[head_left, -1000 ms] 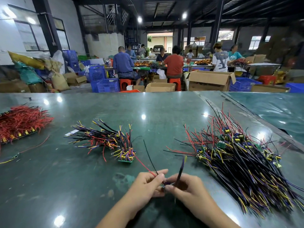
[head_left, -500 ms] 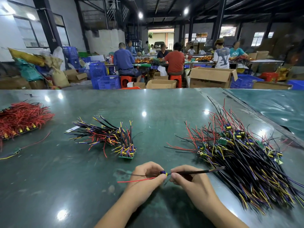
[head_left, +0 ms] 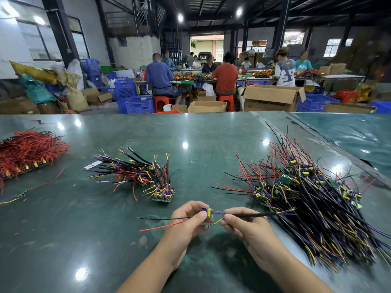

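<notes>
Just above the green table [head_left: 190,132], my left hand [head_left: 187,222] pinches a small circuit board [head_left: 208,212] with a yellow part and a blue part on it. A red wire [head_left: 160,227] and a thin black wire [head_left: 163,218] trail from it to the left. My right hand [head_left: 243,226] pinches the board's bundle of black, purple and yellow wires [head_left: 260,214], which stretches out to the right. Both hands are close together, near the table's front edge.
A big heap of wired boards [head_left: 306,199] lies to the right, a smaller sorted group [head_left: 143,176] left of centre, red-wired boards [head_left: 27,153] at far left. One loose board [head_left: 22,192] lies near them. Beyond the table, people sit among cardboard boxes [head_left: 273,98] and blue crates [head_left: 135,102].
A second ago the wire bundle stood upright between my hands; it has swung down to point right. My hands have drawn slightly apart, showing the board between them.
</notes>
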### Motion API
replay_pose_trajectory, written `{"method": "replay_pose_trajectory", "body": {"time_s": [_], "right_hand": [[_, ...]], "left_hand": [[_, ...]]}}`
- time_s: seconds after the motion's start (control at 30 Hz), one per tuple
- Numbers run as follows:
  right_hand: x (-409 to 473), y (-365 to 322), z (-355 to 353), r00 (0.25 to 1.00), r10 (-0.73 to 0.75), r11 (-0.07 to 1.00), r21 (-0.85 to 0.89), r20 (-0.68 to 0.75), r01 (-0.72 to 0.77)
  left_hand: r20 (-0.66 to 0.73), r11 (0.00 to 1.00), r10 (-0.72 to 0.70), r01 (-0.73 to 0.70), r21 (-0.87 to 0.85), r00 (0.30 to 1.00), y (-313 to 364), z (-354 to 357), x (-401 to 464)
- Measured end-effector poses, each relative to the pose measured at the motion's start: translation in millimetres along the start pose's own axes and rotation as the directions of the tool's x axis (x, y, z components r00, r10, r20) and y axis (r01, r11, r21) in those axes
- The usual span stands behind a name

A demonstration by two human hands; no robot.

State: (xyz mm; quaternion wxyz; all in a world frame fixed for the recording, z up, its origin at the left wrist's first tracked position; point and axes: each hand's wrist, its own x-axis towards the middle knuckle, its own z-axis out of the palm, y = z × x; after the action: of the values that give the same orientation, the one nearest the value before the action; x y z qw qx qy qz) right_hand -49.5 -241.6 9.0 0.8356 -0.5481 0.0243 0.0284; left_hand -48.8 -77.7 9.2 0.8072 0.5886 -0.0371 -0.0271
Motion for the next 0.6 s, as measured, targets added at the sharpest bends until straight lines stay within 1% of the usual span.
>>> {"method": "replay_pose_trajectory", "body": {"time_s": [0.07, 0.1, 0.17, 0.27, 0.33, 0.43, 0.5, 0.6], "right_hand": [[-2.1, -0.6, 0.3, 0.999, 0.011, 1.0, -0.001, 0.037, -0.011], [-3.1, -0.6, 1.8, 0.998, 0.013, 1.0, -0.012, 0.055, -0.013], [-4.6, -0.2, 4.3, 0.998, 0.01, 0.999, -0.042, 0.069, -0.007], [-3.6, -0.7, 3.8, 0.999, -0.03, 0.994, -0.109, 0.028, 0.033], [-2.6, -0.5, 2.4, 0.999, -0.048, 0.991, -0.127, 0.005, 0.048], [-3.2, -0.3, 3.0, 0.998, -0.063, 0.993, -0.098, -0.001, 0.063], [-3.8, -0.7, 3.3, 0.996, -0.088, 0.994, -0.068, -0.005, 0.087], [-4.8, -0.9, 4.3, 0.995, -0.101, 0.994, -0.05, -0.004, 0.101]], "left_hand": [[0.031, 0.993, -0.001, -0.003, 0.116, 1.0, 0.0, 1.8, -1.4], [0.038, 0.989, -0.004, -0.002, 0.145, 0.999, -0.6, 2.0, -1.8], [0.027, 0.992, -0.018, 0.014, 0.123, 0.999, -1.0, 2.6, -2.5], [-0.005, 0.997, -0.049, 0.049, 0.061, 0.999, -1.5, 2.2, -2.1], [-0.016, 0.994, -0.066, 0.067, 0.082, 0.998, -2.3, 2.7, -1.3], [-0.003, 0.987, -0.084, 0.083, 0.137, 0.996, -3.8, 2.8, -1.6], [0.017, 0.991, -0.11, 0.108, 0.082, 0.994, -3.3, 3.2, -2.3], [0.036, 0.99, -0.114, 0.117, -0.073, 0.993, -1.4, 2.5, -1.5]]}}
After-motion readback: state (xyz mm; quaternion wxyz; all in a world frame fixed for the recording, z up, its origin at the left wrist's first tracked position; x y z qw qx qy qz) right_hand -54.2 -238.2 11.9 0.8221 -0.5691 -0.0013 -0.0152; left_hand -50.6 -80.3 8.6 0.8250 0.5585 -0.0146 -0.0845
